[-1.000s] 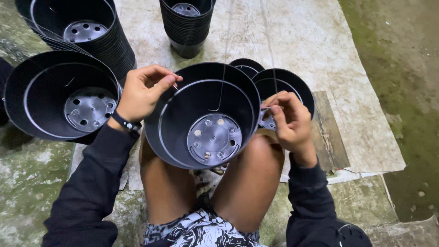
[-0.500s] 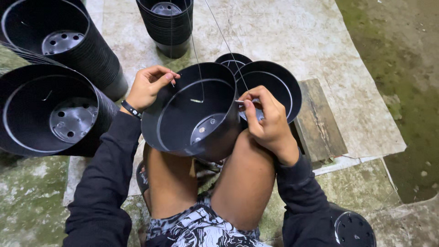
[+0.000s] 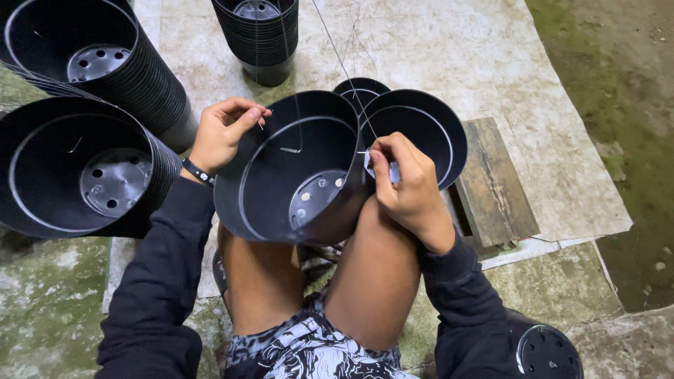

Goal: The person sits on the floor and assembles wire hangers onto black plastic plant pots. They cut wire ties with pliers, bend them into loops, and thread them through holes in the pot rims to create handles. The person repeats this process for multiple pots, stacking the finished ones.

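While my left hand [image 3: 223, 133] pinches a thin wire hook [image 3: 262, 121] between thumb and forefinger at the near rim, my right hand [image 3: 411, 189] closes its fingers [image 3: 385, 158] on the opposite rim of the black plastic pot [image 3: 291, 172], gripping a small pale piece there that I cannot make out. That pot rests tilted on my bare knees, smooth-walled and round, with a stepped inner ring and a grey base pierced by drainage holes. Fine wires [image 3: 342, 63] run up from its rim, and one bent end hangs inside. Just behind it lie two more round black pots [image 3: 421, 130]. To my left, ribbed stacks of nested pots [image 3: 84, 168] lie on their sides; another stack [image 3: 258, 35] stands upright ahead. A worn, mottled sheet [image 3: 449, 49] covers the mossy concrete floor [image 3: 42, 302], with a weathered wooden plank [image 3: 495, 182] beside my right wrist.
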